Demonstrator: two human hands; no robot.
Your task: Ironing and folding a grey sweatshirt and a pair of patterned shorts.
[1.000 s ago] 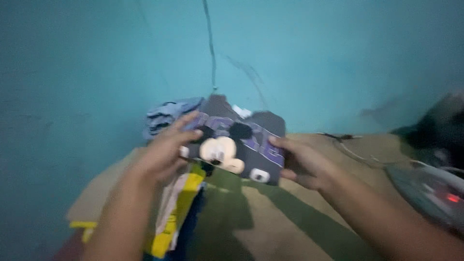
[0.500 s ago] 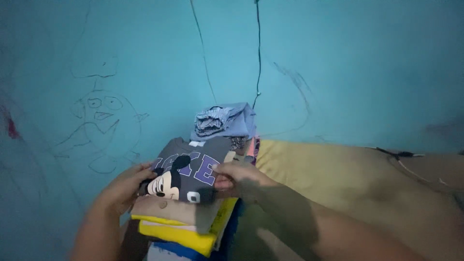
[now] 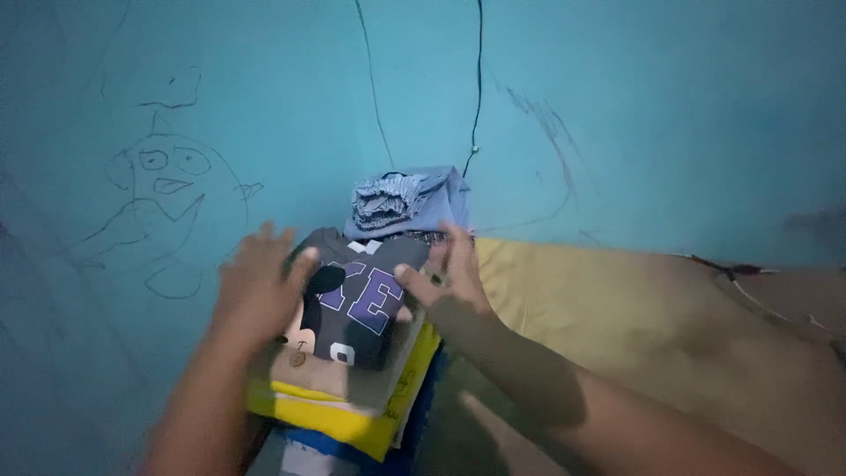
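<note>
A folded dark grey shirt point(image 3: 357, 304) with a cartoon mouse and purple letters lies on top of a pile of folded clothes point(image 3: 339, 401). The pile sits at about 7 o'clock in the view, close to the blue wall point(image 3: 617, 106). Under the shirt there is a tan piece, then a yellow one, then something blue at the bottom.

The left hand point(image 3: 256, 286) lies flat on the left side of the shirt, over the mouse's head. Its fingers are spread wide and it grips nothing. The right hand point(image 3: 445, 278) is at the shirt's right edge, at about 3 o'clock from the shirt. It is open too, with the thumb touching the cloth and the fingers pointing up. It looks like both hands press and pat the shirt so it stays flat and square on the pile.

At 12 o'clock from the shirt sits a second small heap with a light blue cloth point(image 3: 410, 201) on top, right against the wall. A yellow-tan bed sheet point(image 3: 617, 308) spreads out to the right. The wall has a scribbled face drawing point(image 3: 163, 189) at 10 o'clock, and thin wires point(image 3: 478, 79) hang down it.
</note>
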